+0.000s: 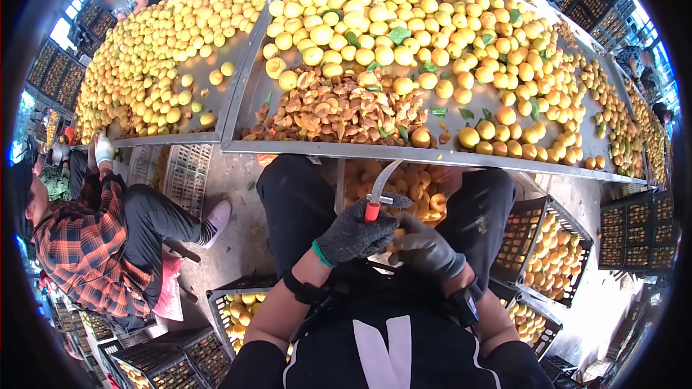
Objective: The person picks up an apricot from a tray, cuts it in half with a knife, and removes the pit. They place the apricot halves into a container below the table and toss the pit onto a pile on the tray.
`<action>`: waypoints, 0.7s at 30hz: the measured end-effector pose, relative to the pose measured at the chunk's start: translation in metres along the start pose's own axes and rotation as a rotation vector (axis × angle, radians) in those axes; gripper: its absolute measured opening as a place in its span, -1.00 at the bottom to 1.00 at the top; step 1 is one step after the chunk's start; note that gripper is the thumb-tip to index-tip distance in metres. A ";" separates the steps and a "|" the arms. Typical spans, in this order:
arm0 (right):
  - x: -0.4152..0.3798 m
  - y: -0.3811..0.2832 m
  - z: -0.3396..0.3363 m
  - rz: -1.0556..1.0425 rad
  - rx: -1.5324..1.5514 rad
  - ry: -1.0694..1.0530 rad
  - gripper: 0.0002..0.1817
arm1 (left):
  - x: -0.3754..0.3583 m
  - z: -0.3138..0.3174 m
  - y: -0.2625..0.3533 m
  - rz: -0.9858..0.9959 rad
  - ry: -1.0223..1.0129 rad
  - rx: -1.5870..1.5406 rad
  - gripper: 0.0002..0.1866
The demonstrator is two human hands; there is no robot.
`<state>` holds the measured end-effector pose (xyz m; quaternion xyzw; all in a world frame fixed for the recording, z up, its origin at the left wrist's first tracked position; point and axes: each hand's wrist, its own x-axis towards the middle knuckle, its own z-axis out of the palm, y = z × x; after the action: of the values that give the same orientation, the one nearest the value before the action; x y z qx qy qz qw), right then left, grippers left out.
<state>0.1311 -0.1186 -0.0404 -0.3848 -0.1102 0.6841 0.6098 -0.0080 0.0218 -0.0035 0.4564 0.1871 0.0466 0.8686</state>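
My left hand (353, 234), in a dark grey knit glove with a green cuff, is closed around the red handle of a curved knife (382, 184), its blade pointing up toward the table edge. A small metal piece crosses near the handle. Close beside it, my right hand (431, 251) wears a smoother grey glove, its fingers curled inward; what they hold is hidden. Beneath both hands, between my knees, a container of halved yellow-orange fruit (425, 191), apricot-like, is partly covered. A heap of brownish fruit pieces (346, 104) lies on the metal table (324, 148) ahead.
Whole yellow fruit (389, 11) with some green leaves covers much of the table. Fruit-filled crates stand on my right (555, 256) and left (241, 310). A person in a plaid shirt (94, 245) sits at my left; other people are around the table.
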 end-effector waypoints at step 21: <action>-0.008 0.026 0.037 0.204 -0.091 0.066 -0.58 | 0.010 0.007 0.002 0.334 0.206 -0.301 -0.72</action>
<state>0.0867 -0.1204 -0.0278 -0.4436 -0.0813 0.7239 0.5220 0.0044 0.0201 -0.0011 0.3395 0.1876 0.2632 0.8833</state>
